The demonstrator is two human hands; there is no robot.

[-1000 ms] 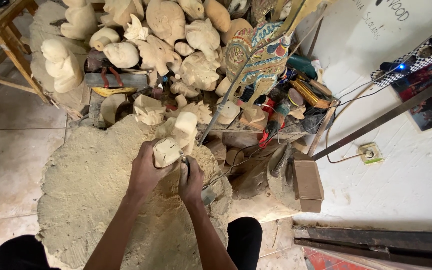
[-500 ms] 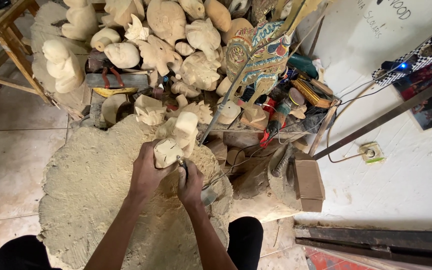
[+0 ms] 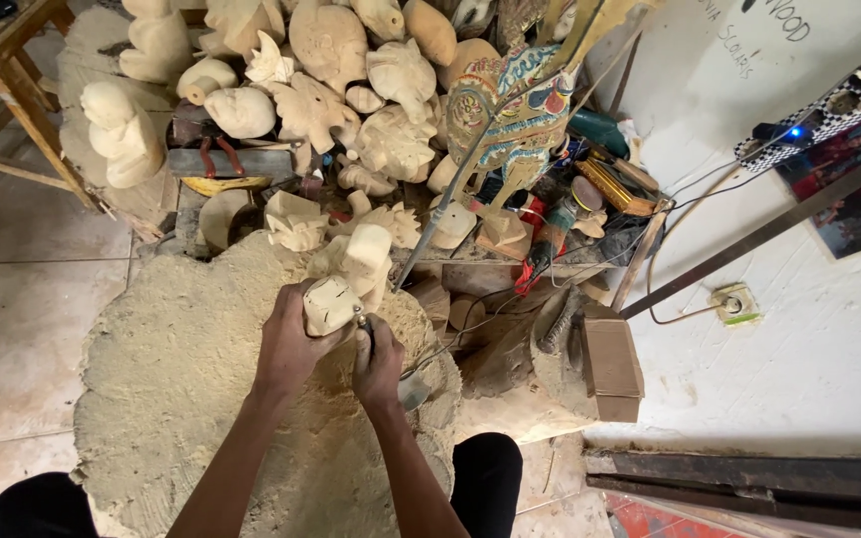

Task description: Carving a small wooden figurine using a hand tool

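Sawdust mound (image 3: pixel 181 399) — left hand (image 3: pixel 291 344) grips wood block (image 3: pixel 329 304).

The small wood block (image 3: pixel 329 304) is showing pale cream, matching the unpainted carvings (image 3: pixel 391 139) piled behind it. The sawdust mound (image 3: pixel 181 389) is looking sandy beige, while the painted figure (image 3: pixel 515 110) is displaying blue, red and yellow patterning against the white wall (image 3: pixel 809 339).

Your left hand (image 3: pixel 289 344) covers the near side of the small pale wooden carving (image 3: pixel 330 304), so its shape there is hidden. The thin rotary tool (image 3: pixel 363 327) in your right hand (image 3: pixel 379 361) mostly disappears inside the fist; its tip is too small to make out. The heap of unpainted wooden figures (image 3: pixel 311 90) is cut off at the top edge.
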